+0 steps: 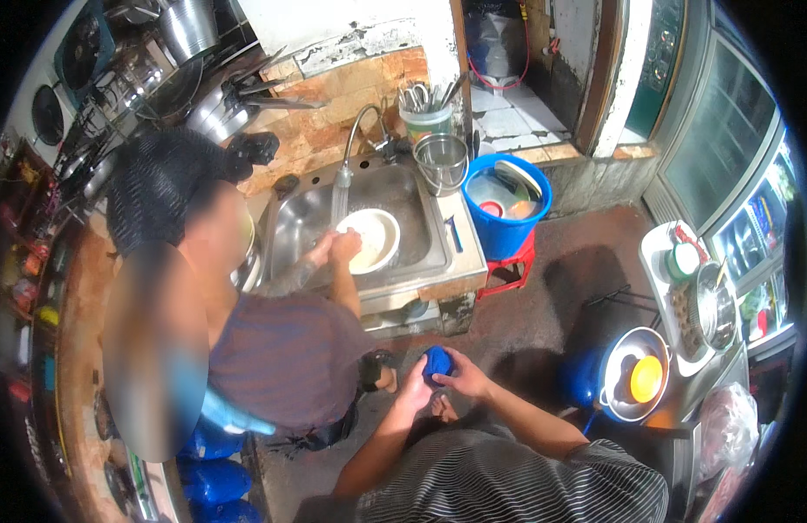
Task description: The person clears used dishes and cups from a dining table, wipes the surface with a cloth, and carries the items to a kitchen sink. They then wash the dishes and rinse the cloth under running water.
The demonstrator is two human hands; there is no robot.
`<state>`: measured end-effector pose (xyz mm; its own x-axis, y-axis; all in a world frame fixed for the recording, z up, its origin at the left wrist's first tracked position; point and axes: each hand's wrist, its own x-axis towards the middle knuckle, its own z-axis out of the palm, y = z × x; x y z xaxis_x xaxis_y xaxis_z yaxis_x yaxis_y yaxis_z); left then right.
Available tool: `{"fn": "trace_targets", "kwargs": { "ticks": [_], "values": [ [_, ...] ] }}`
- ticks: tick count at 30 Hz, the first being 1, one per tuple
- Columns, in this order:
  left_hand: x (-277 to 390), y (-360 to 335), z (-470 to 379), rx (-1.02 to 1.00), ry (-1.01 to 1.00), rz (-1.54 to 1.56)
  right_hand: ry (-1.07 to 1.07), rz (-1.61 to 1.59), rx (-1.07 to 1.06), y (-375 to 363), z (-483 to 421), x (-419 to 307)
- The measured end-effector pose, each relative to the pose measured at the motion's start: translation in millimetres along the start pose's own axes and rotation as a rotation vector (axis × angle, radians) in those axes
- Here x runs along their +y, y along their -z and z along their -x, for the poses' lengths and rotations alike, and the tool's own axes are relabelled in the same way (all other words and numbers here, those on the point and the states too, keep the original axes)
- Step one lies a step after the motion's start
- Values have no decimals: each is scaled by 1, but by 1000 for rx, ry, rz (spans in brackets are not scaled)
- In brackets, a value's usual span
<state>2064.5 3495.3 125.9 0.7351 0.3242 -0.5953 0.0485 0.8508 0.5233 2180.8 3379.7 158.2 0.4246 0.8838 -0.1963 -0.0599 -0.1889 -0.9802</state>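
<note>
A small blue object (437,363), perhaps a folded cloth, is held between both of my hands in front of my body. My left hand (416,386) grips it from the left side and from below. On its other side my right hand (467,376) closes around it, the thumb lying across its front. Beyond my hands stands a steel sink (410,189), where a co-worker in a dark top (286,359) works. The co-worker's hands (338,248) are at a white basin (392,229), beside water running from a flexible faucet (343,176).
Right of the sink, a blue bucket (501,232) rests on a red stool (521,268). A large pot (612,399) holding an orange bowl (646,379) stands at my right. Past it are a white tray (658,242) and a glass-door refrigerator (724,137). Blue gas cylinders (214,480) line the lower left.
</note>
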Motion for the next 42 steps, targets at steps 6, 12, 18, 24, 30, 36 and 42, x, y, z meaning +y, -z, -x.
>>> {"fn": "trace_targets", "kwargs": {
  "ticks": [6,12,18,24,30,36,42],
  "values": [
    [52,-36,-46,-153,129,-87,-104,-146,135,51,-44,-57],
    [80,-35,-95,3,90,-66,-214,-194,120,93,-124,-76],
    [147,-56,-117,83,-137,-39,-183,258,-66,100,-236,-96],
    [204,-80,-106,107,-346,-21,-137,222,-377,84,-292,-92],
    [202,-85,-122,303,-306,47,-304,-173,-390,95,-302,-103],
    [250,-46,-132,471,-466,41,-271,-404,-340,94,-373,-91],
    [357,-31,-172,227,-590,-116,-282,-468,-333,49,-427,-113]
  ]
}}
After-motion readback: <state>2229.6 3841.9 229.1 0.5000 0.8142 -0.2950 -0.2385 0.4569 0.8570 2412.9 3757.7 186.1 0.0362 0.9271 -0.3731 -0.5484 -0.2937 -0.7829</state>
